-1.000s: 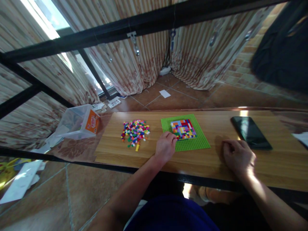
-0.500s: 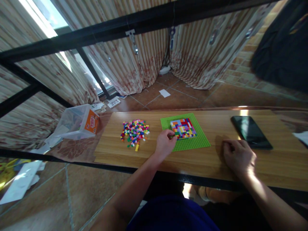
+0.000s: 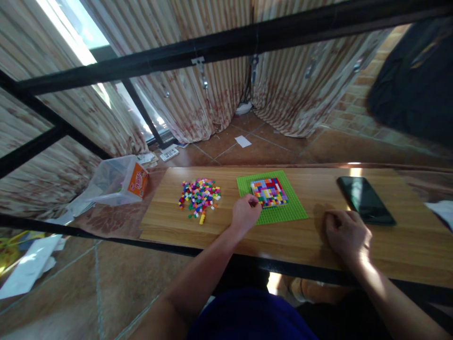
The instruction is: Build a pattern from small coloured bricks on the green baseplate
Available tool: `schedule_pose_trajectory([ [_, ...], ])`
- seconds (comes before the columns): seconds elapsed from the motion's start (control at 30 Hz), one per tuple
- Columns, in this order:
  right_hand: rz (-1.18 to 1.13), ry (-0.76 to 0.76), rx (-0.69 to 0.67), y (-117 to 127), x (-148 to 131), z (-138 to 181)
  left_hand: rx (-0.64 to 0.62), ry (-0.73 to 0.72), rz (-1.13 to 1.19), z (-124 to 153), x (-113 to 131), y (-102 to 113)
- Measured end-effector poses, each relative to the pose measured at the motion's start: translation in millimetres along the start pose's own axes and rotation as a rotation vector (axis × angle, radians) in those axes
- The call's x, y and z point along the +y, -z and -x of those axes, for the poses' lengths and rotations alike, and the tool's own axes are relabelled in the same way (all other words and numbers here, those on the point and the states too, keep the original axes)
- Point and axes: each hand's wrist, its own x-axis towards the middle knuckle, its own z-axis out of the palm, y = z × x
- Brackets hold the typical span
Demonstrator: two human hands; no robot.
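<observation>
My left hand [image 3: 245, 211] is at the near left corner of a square block of multicoloured toy bricks [image 3: 269, 191]. Its fingers are pinched together there, and whatever they hold is too small to make out. The brick block sits on a green studded baseplate [image 3: 283, 216]. Closed loosely, my right hand [image 3: 348, 234] rests on the wooden table to the right of the baseplate, and the inside of its fingers is hidden. Left of my left hand lies a heap of small loose bricks [image 3: 200, 194] in many colours, with a yellow brick [image 3: 202, 219] at its near edge.
A dark tablet or large phone [image 3: 366, 199] lies on the wooden table [image 3: 170, 226] near my right hand. Beyond the table's left end stands a clear plastic box [image 3: 113, 182] with an orange label. A black metal bar [image 3: 226, 45] crosses above, in front of curtains.
The whole view has shifted slightly. My left hand stays pinched at the corner of the brick block, and my right hand stays resting on the table.
</observation>
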Motion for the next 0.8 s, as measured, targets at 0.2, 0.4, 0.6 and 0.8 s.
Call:
schedule_pose_trajectory([
  [0.2, -0.024, 0.029, 0.058, -7.4, 5.8, -0.2, 0.033, -0.047, 0.029, -13.5, -8.4, 17.1],
  [0.4, -0.030, 0.013, 0.047, -5.6, 2.6, -1.4, -0.137, -0.293, -0.044, -53.4, 2.3, 35.4],
  [0.6, -0.048, 0.017, 0.048, -4.5, 1.0, -1.4, -0.468, -0.449, -0.197, -70.9, -0.1, 29.4],
  [0.8, -0.055, 0.012, 0.046, -5.6, 1.4, -1.2, -0.347, -0.417, -0.328, -46.4, -4.0, 19.2],
])
